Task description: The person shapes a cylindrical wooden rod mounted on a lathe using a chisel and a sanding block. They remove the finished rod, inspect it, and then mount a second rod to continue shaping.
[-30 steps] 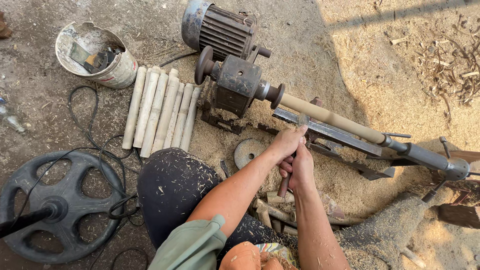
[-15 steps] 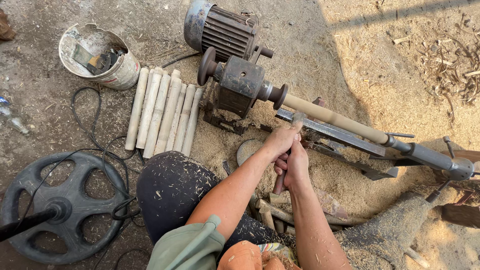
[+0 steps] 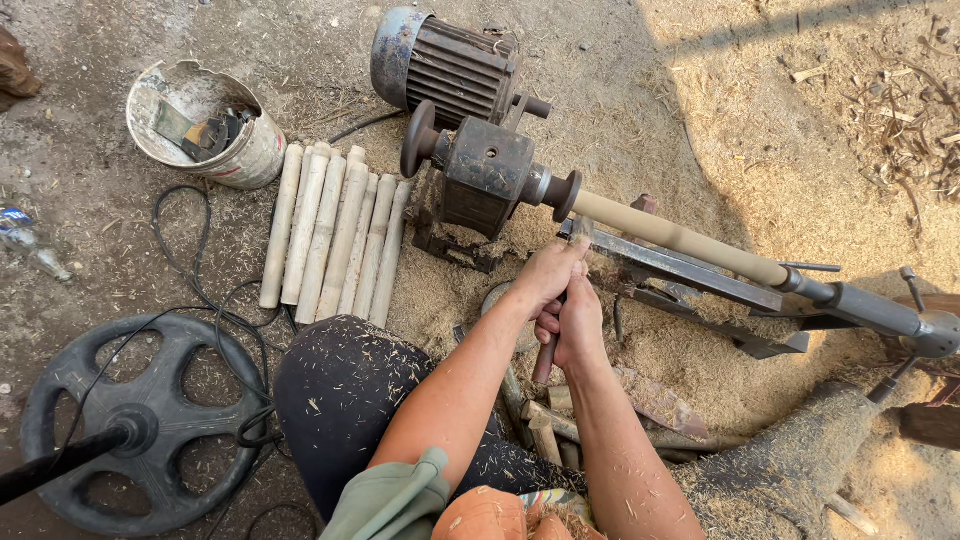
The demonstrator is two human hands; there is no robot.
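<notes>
Here, both my hands closed round chisel (image 3: 552, 335). Left hand (image 3: 545, 277) forward near blade end, right hand (image 3: 578, 322) just behind on wooden handle. Blade tip (image 3: 580, 232) beyond left knuckles, at or touching pale dowel (image 3: 680, 238) mounted in lathe (image 3: 490, 175); exact contact hard to tell. Tool rest bar (image 3: 690, 268) just past my fingers. Motor (image 3: 440, 60) further ahead of grip. Finished dowels (image 3: 335, 235) in row off to left of grip. Bucket (image 3: 205, 125) beyond those. Wheel (image 3: 150, 420) left of my knee. Sawdust under everything.
</notes>
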